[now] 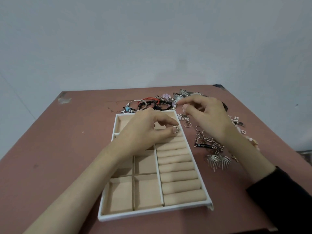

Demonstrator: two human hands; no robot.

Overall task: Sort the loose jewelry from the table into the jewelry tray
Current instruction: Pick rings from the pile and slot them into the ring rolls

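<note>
A ring [176, 129] is pinched in the left grip [152, 130] above the far ring rolls of the tray [152, 215]. Loose jewelry [209, 146] lies on the tabletop [59, 149] right of and beyond it. The right grip [205, 115] hangs over that pile, fingers curled; whether it holds anything I cannot tell.

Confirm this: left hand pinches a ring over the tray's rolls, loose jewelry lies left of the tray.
Wrong side: the head view shows the jewelry right of and beyond the tray. The left hand does pinch a ring over the rolls.
</note>
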